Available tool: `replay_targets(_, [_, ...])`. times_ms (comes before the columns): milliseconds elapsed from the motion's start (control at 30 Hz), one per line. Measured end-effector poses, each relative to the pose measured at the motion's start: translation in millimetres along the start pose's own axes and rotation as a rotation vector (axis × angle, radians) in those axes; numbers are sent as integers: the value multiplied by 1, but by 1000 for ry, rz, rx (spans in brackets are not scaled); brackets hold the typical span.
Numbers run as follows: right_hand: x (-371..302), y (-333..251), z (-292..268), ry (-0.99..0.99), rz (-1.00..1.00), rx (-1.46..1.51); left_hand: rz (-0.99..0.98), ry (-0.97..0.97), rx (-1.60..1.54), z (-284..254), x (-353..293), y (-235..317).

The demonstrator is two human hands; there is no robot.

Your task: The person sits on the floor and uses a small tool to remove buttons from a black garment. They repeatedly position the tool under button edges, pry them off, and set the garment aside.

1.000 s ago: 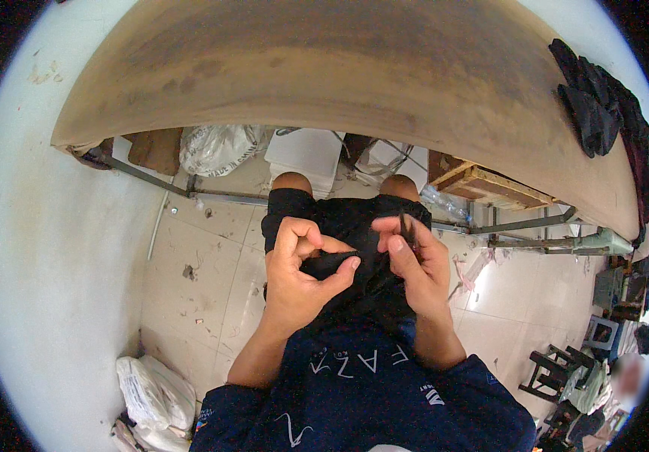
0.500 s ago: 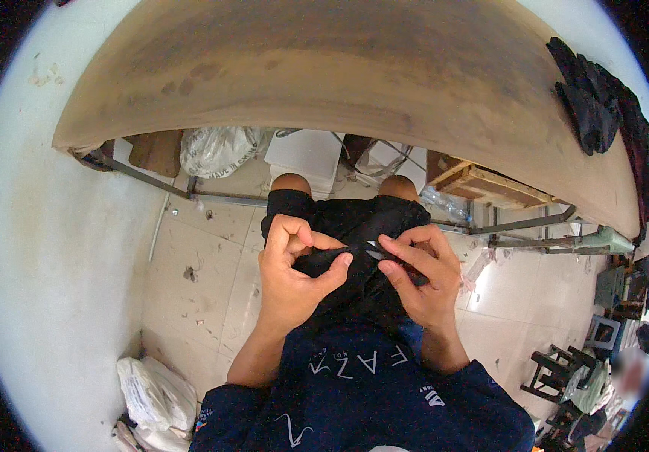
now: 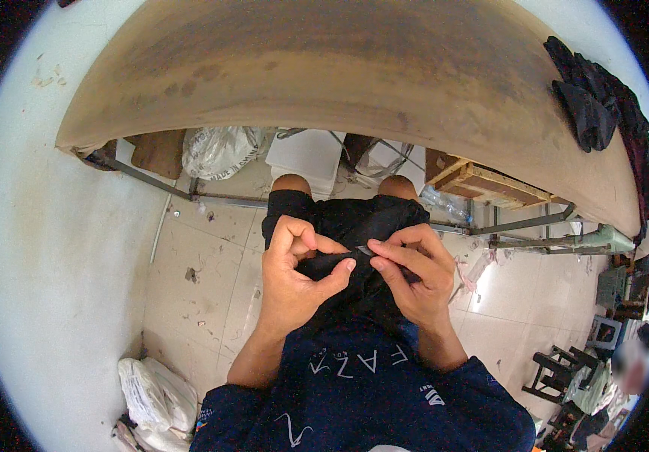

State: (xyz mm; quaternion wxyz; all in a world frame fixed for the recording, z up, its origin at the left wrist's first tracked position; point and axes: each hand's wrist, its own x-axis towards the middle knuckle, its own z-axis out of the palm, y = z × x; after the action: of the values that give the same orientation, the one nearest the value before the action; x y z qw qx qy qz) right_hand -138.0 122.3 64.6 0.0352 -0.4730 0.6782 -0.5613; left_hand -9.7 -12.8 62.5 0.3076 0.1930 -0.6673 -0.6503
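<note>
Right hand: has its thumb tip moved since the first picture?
Yes. Judged against the wooden box under the table, the right hand's thumb tip has shifted left and a little toward the person's body.

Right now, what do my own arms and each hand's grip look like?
The left navy-blue fabric sleeve with small pale markings and the right navy-blue fabric sleeve end near the elbows. Below, both forearms are bare. The left grip and right grip show no gloves, rings or wristwatch.

Workshop: cloth-covered table [image 3: 324, 83], scrap-littered floor [image 3: 181, 301].
</note>
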Motion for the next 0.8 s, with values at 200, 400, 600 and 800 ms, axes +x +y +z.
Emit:
replay_targets(200, [0, -4, -6, 9, 91, 18, 8, 11, 16, -2, 0, -1])
replay_targets(400, [2, -5, -9, -83, 144, 90, 47, -21, 30, -1, 2, 0])
replay_targets(600, [2, 7, -3, -196, 313, 266, -10, -127, 138, -7, 2, -5])
replay_targets(800, [1, 27, -34, 135, 463, 389, -133, -194, 160, -45, 11, 4])
